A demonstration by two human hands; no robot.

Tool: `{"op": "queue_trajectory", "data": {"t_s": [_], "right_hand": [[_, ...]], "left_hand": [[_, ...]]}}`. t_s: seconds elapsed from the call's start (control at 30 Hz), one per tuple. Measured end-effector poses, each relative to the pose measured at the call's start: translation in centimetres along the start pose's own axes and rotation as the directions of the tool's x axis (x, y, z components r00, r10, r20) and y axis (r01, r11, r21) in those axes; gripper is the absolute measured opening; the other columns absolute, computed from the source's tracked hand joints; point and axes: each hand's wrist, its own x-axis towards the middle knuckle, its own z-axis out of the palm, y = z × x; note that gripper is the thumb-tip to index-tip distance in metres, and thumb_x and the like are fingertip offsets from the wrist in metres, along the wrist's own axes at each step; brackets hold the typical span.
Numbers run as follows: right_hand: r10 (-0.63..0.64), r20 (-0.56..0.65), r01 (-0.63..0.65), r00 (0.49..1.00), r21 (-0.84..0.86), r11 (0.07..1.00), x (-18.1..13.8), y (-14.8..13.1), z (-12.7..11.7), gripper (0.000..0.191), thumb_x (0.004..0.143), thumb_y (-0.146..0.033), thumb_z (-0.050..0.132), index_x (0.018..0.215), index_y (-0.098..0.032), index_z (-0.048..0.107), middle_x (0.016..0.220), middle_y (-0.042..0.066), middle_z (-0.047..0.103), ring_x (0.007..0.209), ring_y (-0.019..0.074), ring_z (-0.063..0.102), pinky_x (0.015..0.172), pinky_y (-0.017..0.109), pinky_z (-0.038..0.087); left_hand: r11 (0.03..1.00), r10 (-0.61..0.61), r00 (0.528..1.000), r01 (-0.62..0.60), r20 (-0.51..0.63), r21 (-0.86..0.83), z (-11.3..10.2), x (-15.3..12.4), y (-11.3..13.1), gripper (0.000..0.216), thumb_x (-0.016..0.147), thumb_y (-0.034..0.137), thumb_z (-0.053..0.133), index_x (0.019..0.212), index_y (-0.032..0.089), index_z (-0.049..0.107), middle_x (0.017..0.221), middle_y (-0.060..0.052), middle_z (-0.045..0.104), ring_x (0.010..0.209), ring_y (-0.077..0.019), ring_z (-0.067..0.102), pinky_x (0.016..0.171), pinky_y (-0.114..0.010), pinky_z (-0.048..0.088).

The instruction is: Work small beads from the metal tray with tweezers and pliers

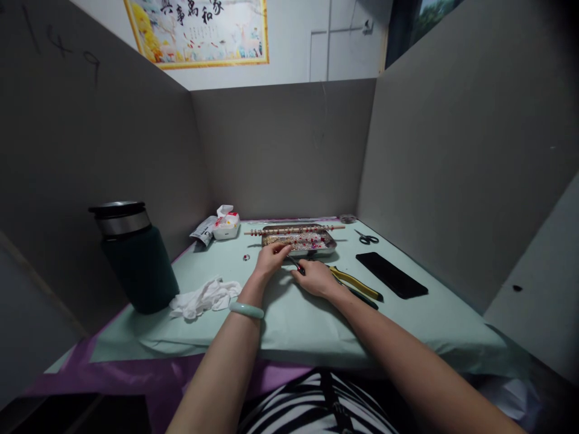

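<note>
In the head view, my right hand (314, 277) is closed around a slim dark tool (295, 263) with a reddish part near the grip; its exact kind is unclear. The tool's thin end points up and left to my left hand (271, 259). There my left fingers are pinched together by the tip, and whatever they hold is too small to make out. Just beyond both hands lies a metal tray (332, 246) of small beads and sparkly pieces. Across the tray rests a wooden stick (337, 227) carrying several small red-dotted rings. One small ring (246, 257) lies left of my left hand.
Yellow-handled pliers (357, 284) lie beside my right wrist. A black phone (391, 275) and black scissors (367, 238) are farther right. Leftward are a dark green bottle (140, 265), crumpled white cloth (205, 298) and a tissue pack (227, 226). Grey partitions (284, 150) enclose the table.
</note>
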Motion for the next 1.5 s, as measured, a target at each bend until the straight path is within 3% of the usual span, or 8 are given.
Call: {"op": "queue_trajectory", "data": {"t_s": [0.17, 0.3, 0.47, 0.57, 0.67, 0.87, 1.1, 1.5], "right_hand": [[-0.033, -0.043, 0.031, 0.999, -0.059, 0.998, -0.5, -0.2, 0.1, 0.038, 0.085, -0.049, 0.041, 0.094, -0.018, 0.061, 0.085, 0.010, 0.068, 0.078, 0.0232, 0.061, 0.065, 0.029, 0.034], [-0.031, -0.093, 0.033, 0.995, 0.014, 0.999, -0.4, -0.2, -0.1, 0.037, 0.084, -0.050, 0.043, 0.092, -0.018, 0.060, 0.087, 0.009, 0.067, 0.078, 0.0218, 0.060, 0.064, 0.028, 0.033], [0.029, -0.069, -0.004, 0.997, 0.343, 0.939, 0.0, -0.2, -0.6, 0.040, 0.084, -0.052, 0.041, 0.079, -0.017, 0.059, 0.071, 0.003, 0.062, 0.066, 0.0157, 0.054, 0.059, 0.025, 0.031], [-0.013, -0.028, 0.027, 1.000, 0.540, 0.841, 0.3, -0.1, -0.6, 0.039, 0.085, -0.051, 0.039, 0.076, -0.017, 0.057, 0.064, -0.001, 0.055, 0.061, 0.0126, 0.048, 0.056, 0.023, 0.029], [-0.064, -0.016, 0.061, 0.998, 0.606, 0.793, 0.3, -0.1, -0.4, 0.038, 0.084, -0.050, 0.041, 0.074, -0.017, 0.055, 0.061, -0.003, 0.050, 0.058, 0.0112, 0.044, 0.055, 0.023, 0.029], [-0.048, -0.058, 0.071, 0.997, 0.516, 0.853, -0.1, -0.6, -0.4, 0.036, 0.084, -0.050, 0.042, 0.072, -0.017, 0.053, 0.062, -0.002, 0.051, 0.060, 0.0117, 0.043, 0.058, 0.023, 0.030], [-0.036, -0.076, 0.067, 0.996, 0.454, 0.888, -0.3, -0.9, -0.7, 0.037, 0.085, -0.050, 0.040, 0.077, -0.018, 0.056, 0.067, 0.000, 0.055, 0.062, 0.0135, 0.047, 0.059, 0.023, 0.031], [-0.001, -0.168, 0.085, 0.986, 0.497, 0.864, 0.0, -0.5, -0.3, 0.037, 0.086, -0.049, 0.039, 0.081, -0.017, 0.059, 0.068, 0.002, 0.059, 0.063, 0.0145, 0.050, 0.058, 0.022, 0.030]], "left_hand": [[1.000, 0.015, 1.000, -0.015, -0.001, 0.003, -0.1, 0.0, 0.0, 0.019, 0.064, 0.032, 0.068, 0.068, 0.014, 0.071, 0.067, -0.005, 0.066, 0.063, -0.0140, 0.055, 0.056, -0.023, 0.038], [0.954, -0.119, 0.990, 0.093, -0.075, -0.284, -0.5, 0.0, 0.0, 0.022, 0.062, 0.032, 0.071, 0.071, 0.012, 0.069, 0.061, -0.002, 0.061, 0.054, -0.0092, 0.050, 0.050, -0.021, 0.037], [0.672, -0.248, 0.968, 0.198, 0.035, -0.714, -0.9, -0.1, 0.1, 0.025, 0.059, 0.027, 0.076, 0.069, 0.012, 0.059, 0.056, 0.003, 0.053, 0.044, -0.0047, 0.045, 0.046, -0.020, 0.043], [0.509, -0.306, 0.949, 0.228, 0.073, -0.830, -0.9, 0.0, 0.2, 0.022, 0.061, 0.019, 0.076, 0.071, 0.012, 0.057, 0.060, 0.002, 0.057, 0.049, -0.0054, 0.052, 0.054, -0.020, 0.050], [0.419, -0.352, 0.931, 0.247, 0.095, -0.874, -0.9, 0.1, 0.1, 0.020, 0.064, 0.015, 0.074, 0.073, 0.013, 0.057, 0.060, 0.002, 0.057, 0.050, -0.0059, 0.055, 0.054, -0.019, 0.051], [0.408, -0.365, 0.926, 0.253, 0.098, -0.877, -1.0, 0.1, 0.1, 0.019, 0.067, 0.018, 0.072, 0.076, 0.015, 0.057, 0.057, 0.004, 0.056, 0.041, -0.0033, 0.048, 0.041, -0.015, 0.043], [0.483, -0.347, 0.925, 0.316, 0.152, -0.817, -0.8, 0.0, 0.5, 0.017, 0.070, 0.023, 0.070, 0.072, 0.012, 0.057, 0.057, 0.002, 0.057, 0.042, -0.0039, 0.049, 0.046, -0.017, 0.045], [0.470, -0.274, 0.920, 0.383, 0.282, -0.795, -0.7, -0.6, 0.8, 0.022, 0.063, 0.022, 0.074, 0.077, 0.012, 0.060, 0.068, -0.001, 0.064, 0.046, -0.0044, 0.051, 0.050, -0.020, 0.047]]}}
